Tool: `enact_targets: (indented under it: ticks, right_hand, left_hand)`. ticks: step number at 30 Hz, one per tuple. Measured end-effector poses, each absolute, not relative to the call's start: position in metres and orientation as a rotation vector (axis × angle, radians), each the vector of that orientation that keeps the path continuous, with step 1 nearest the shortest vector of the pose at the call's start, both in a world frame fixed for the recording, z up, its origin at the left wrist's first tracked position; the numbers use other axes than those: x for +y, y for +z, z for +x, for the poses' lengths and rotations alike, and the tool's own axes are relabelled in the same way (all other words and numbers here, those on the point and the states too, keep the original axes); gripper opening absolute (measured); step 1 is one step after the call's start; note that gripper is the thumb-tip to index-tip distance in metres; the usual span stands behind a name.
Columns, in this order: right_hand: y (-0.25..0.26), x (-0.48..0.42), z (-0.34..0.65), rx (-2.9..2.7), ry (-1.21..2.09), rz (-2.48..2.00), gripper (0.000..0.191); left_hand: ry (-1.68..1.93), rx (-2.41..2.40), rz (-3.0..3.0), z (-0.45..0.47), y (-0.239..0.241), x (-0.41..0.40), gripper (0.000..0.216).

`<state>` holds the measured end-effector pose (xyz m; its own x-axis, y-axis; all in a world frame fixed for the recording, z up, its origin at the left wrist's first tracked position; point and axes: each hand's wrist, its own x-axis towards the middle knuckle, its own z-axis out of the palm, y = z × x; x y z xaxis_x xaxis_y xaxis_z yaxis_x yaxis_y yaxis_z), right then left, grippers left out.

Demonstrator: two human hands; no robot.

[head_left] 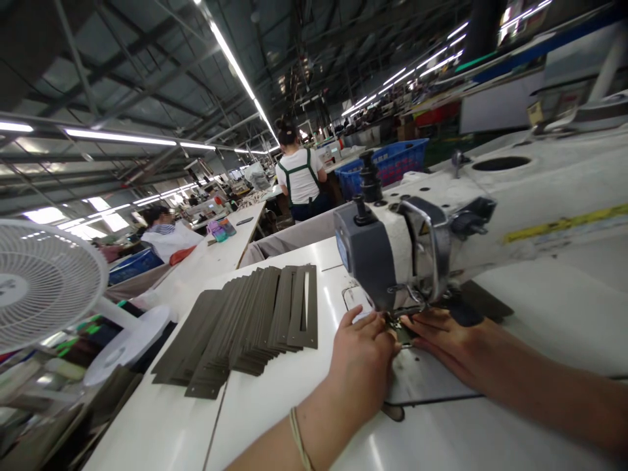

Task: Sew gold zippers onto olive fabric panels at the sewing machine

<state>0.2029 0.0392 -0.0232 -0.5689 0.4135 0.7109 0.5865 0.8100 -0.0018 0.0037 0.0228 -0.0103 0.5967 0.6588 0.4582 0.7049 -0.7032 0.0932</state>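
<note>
A sewing machine [387, 255] stands on the white table, its presser foot low over the metal plate. My left hand [363, 356] is just left of the foot, with its fingers curled and pressed together at the plate. What lies under those fingers is hidden. On the other side, my right hand [456, 343] lies flat with its fingers stretched toward the foot. Behind that hand a dark olive flat panel [485, 301] shows, partly covered by the machine. Many similar panels lie overlapping in a fanned stack [245, 320] left of the machine; the front one has a long slot.
A white fan [44, 281] stands at the left, near piled cloth pieces. Beyond the table are a blue crate [387, 167], a person in a white shirt [300, 173] and another person [169, 232] seated. A yellow measuring tape [564, 224] runs along the machine arm.
</note>
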Motion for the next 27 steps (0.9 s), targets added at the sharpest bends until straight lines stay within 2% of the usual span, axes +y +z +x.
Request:
enact_targets:
  ticks: [11,19,22,24,27]
  right_hand:
    - [-0.036,0.045,0.206,-2.264,-0.176,-0.793,0.024]
    - [-0.033,0.051,0.209,-2.144,-0.399,-0.839,0.027]
    - [-0.027,0.052,0.219,-2.124,-0.466,-0.960,0.037]
    - [-0.035,0.039,0.232,-2.148,-0.486,-1.028,0.041]
    - [-0.074,-0.002,0.258,-2.144,-0.539,-1.048,0.040]
  left_hand:
    - [-0.742,-1.203,-2.725,0.003,-0.012,0.026,0.009]
    - [-0.836,-1.252,-2.672,0.003,-0.021,0.025,0.006]
    - [-0.833,-1.320,-2.647,0.002,-0.018,0.026,0.002]
    - [-0.867,-1.330,-2.634,0.000,-0.012,0.020,0.008]
    - [-0.889,-1.175,-2.716,0.001,-0.003,-0.002,0.031]
